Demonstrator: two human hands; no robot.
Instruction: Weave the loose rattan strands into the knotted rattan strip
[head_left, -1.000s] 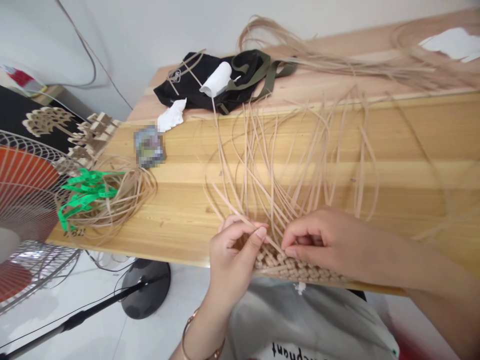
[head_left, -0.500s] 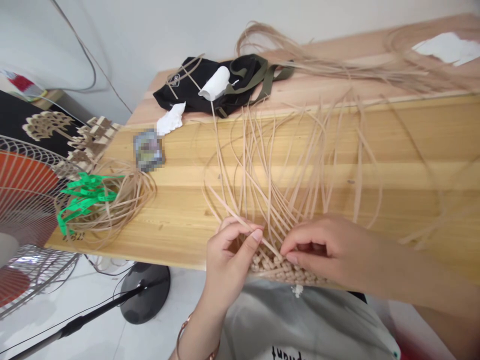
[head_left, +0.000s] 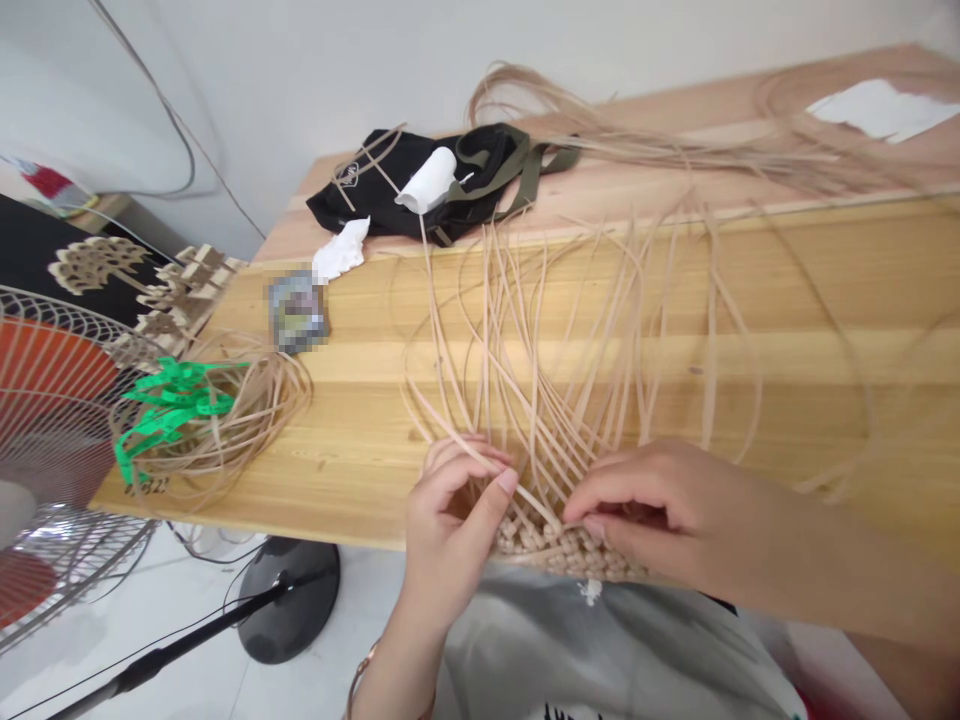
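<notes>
A woven piece of tan strips (head_left: 566, 550) lies at the table's near edge, its long loose strands (head_left: 525, 370) fanning away over the wood. Between thumb and forefinger, my left hand (head_left: 457, 525) pinches one pale strip (head_left: 536, 505) that runs down into the weave. My right hand (head_left: 652, 500) is at the right part of the weave, with thumb and forefinger pressed together at its edge near the foot of that strip. What those fingertips hold is too small to make out.
On the wooden table (head_left: 360, 460) lie a strip bundle with green ties (head_left: 180, 400), a blurred square item (head_left: 298, 310), a black bag (head_left: 375, 190), white paper (head_left: 881, 108) and more strips (head_left: 637, 145). A fan (head_left: 60, 400) stands left.
The view has shifted slightly, so the far table items appear lower. My left hand still pinches the strip, and my right hand stays at the weave with little change.
</notes>
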